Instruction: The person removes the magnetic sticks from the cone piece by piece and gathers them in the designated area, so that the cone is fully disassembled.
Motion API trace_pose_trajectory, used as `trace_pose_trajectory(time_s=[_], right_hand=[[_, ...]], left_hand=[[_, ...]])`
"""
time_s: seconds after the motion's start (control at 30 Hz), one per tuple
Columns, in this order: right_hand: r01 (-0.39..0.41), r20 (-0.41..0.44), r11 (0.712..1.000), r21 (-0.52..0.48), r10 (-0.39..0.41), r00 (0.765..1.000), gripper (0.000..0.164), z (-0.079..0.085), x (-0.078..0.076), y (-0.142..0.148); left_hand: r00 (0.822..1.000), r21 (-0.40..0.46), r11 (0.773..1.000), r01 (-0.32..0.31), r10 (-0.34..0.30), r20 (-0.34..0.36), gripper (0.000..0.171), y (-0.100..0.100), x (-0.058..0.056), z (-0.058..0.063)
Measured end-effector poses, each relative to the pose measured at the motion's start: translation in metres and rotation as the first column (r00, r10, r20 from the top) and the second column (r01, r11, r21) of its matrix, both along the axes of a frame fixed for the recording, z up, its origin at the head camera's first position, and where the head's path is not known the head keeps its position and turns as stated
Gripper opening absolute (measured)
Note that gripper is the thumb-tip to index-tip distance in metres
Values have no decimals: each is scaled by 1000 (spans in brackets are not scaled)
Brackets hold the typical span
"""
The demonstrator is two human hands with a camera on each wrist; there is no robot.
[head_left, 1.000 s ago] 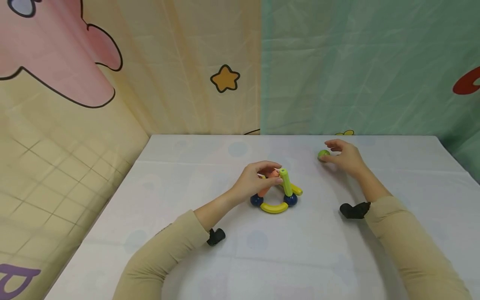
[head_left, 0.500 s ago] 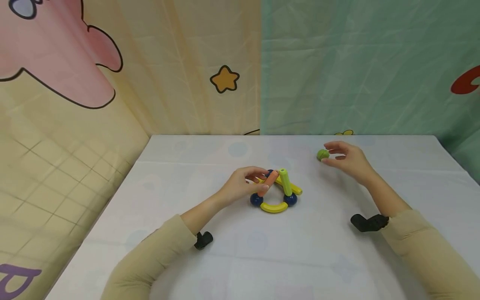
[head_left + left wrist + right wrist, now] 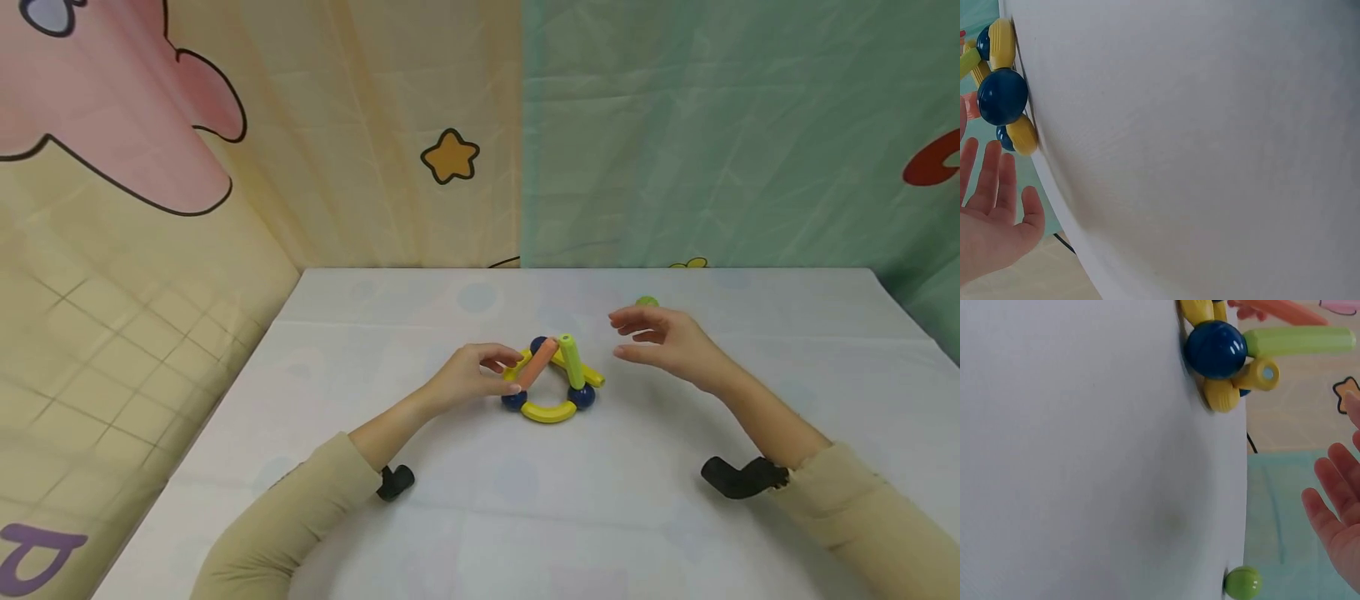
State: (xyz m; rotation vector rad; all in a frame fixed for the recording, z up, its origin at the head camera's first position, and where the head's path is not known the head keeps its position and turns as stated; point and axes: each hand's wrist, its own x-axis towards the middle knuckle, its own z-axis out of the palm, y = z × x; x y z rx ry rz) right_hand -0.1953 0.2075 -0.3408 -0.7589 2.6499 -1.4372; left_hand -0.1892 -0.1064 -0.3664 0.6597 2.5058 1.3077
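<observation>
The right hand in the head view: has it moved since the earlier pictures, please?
Yes: against the orange star on the backdrop, the right hand has shifted left and lower in the picture.

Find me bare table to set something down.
Bare: the white table between the sleeves, and its far left beyond the left hand. Crowded: the middle, where the stick-and-ball frame sits between that hand and the right hand, with a green ball behind the latter.
</observation>
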Motion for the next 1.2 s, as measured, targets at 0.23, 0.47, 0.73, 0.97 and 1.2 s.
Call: trace_pose_trajectory(time_s=[0.23,0.47,0.73,0.97,1.2], right_hand=[[-103,35,992,-73,106,994,41,-4,11,-17],[-120,73,990,-78,126,989,44,-8,14,-30],[-132,83,990,-49,135,987,45,-11,13,-39],[-150,73,988,-28,152,986,45,-17,12,-46],[-150,30,989,2,150,988,38,-16,12,-48]], left_hand=[[1000,-96,995,-28,26,-14,46,0,0,-1],[1000,-133,991,17,-16,7,53,1,-2,-1],[996,-164,983,88,-83,39,65,3,-6,-2],[994,-178,979,103,-96,46,69,3,-9,-5],[994,-179,978,109,-103,45,69,4,-11,-4]])
